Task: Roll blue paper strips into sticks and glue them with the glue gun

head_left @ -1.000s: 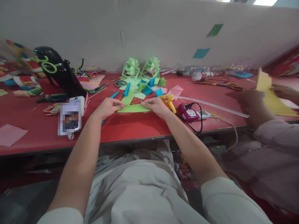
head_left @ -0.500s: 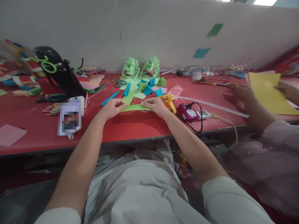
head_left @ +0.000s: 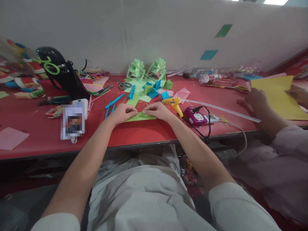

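A light green sheet of paper (head_left: pixel 141 117) lies folded near the table's front edge, under my two hands. My left hand (head_left: pixel 123 113) pinches its far edge between thumb and fingers. Close beside it, my right hand (head_left: pixel 156 110) grips the same edge, the fingertips of both hands almost meeting. Just beyond are blue folded paper pieces (head_left: pixel 153 93) and pale green paper pieces. Two green folded-paper wheel shapes (head_left: pixel 137 68) stand behind these. To the right of my right hand, a yellow glue gun (head_left: pixel 174 103) rests on the table. Rolled blue paper sticks (head_left: pixel 115 101) lie left of my hands.
A purple power adapter (head_left: pixel 196 116) with black cable sits at right. At left are a phone (head_left: pixel 73 121), a black stand (head_left: pixel 64 73) and pliers. Scissors (head_left: pixel 124 85) lie behind. At far right another person's hands (head_left: pixel 257 98) hold yellow paper (head_left: pixel 274 96).
My hands have drawn together along the green paper's edge, and the paper now lies lower and flatter. My left hand has moved right, uncovering more blue sticks.
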The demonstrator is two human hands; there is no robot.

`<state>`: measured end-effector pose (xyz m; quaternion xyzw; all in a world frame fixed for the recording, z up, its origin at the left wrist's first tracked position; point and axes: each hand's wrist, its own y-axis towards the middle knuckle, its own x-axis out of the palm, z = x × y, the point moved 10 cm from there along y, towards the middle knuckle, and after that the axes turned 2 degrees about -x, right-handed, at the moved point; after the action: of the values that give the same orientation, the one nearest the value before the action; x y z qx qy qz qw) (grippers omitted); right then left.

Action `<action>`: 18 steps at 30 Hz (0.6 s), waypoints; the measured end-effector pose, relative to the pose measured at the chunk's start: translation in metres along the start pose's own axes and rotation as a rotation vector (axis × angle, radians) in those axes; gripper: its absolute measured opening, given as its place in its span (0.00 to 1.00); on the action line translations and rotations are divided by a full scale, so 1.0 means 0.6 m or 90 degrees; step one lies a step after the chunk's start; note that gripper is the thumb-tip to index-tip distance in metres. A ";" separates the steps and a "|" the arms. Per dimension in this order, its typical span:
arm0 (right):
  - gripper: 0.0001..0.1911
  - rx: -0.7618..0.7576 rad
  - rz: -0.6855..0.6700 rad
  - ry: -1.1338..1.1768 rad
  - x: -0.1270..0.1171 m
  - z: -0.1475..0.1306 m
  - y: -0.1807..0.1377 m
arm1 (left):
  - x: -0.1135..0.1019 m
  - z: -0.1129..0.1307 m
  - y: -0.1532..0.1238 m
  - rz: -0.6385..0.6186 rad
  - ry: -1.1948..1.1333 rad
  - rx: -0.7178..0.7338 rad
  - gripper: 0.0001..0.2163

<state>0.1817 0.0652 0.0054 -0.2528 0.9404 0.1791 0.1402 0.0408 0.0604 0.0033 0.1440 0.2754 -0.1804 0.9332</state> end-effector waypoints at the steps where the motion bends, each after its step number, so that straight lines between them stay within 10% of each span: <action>1: 0.19 -0.009 -0.011 -0.016 0.002 -0.003 0.000 | 0.003 0.003 0.000 0.002 -0.001 0.006 0.15; 18: 0.20 -0.004 0.055 -0.086 -0.016 -0.005 0.002 | -0.018 -0.001 0.000 0.037 0.027 -0.027 0.15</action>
<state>0.1887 0.0690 0.0119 -0.1994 0.9382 0.2049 0.1948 0.0322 0.0634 0.0088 0.1362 0.2942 -0.1440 0.9350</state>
